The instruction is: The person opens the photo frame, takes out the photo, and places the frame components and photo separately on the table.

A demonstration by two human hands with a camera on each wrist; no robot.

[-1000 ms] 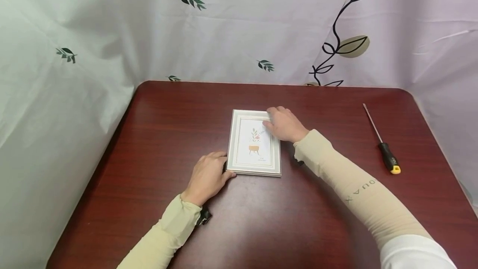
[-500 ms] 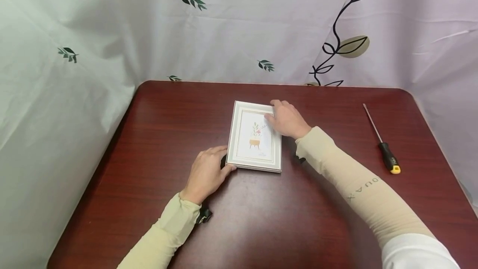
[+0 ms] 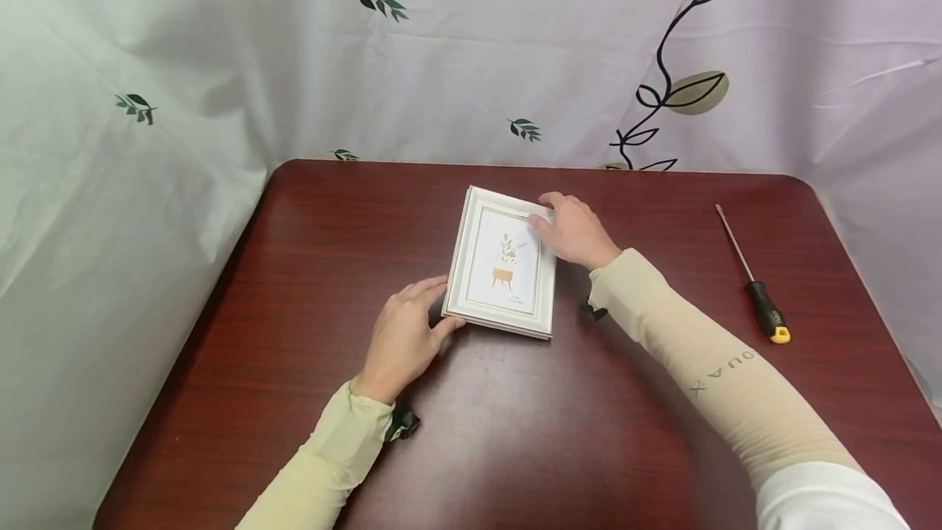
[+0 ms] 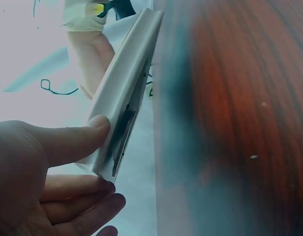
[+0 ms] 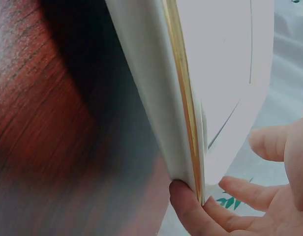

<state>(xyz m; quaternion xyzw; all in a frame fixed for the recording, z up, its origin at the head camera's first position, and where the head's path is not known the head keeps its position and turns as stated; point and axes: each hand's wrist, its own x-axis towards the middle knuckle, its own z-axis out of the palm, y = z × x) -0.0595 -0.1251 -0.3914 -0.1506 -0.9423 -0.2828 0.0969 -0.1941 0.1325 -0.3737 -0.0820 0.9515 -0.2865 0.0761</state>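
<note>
A white picture frame (image 3: 459, 268) with a fine gold line shows a print of a potted plant in the head view. My left hand (image 3: 397, 342) grips its near left corner, thumb on the near edge. In the left wrist view the thumb (image 4: 77, 142) presses the frame's edge (image 4: 124, 73), with the fingers below; dark metal parts show along the back. My right hand (image 3: 577, 231) holds the far right corner, thumb over the front. The right wrist view has fingertips (image 5: 183, 196) at the white and gold edge of the frame (image 5: 156, 88).
A screwdriver (image 3: 767, 313) with a black and yellow handle lies at the right of the dark red wooden table (image 3: 331, 252). White cloth (image 3: 441, 64) printed with leaves hangs behind the table and along its sides.
The picture frame has shifted away from the person, its far side most, and has turned slightly clockwise. The right hand has moved away and a little right with it; the left hand followed slightly.
</note>
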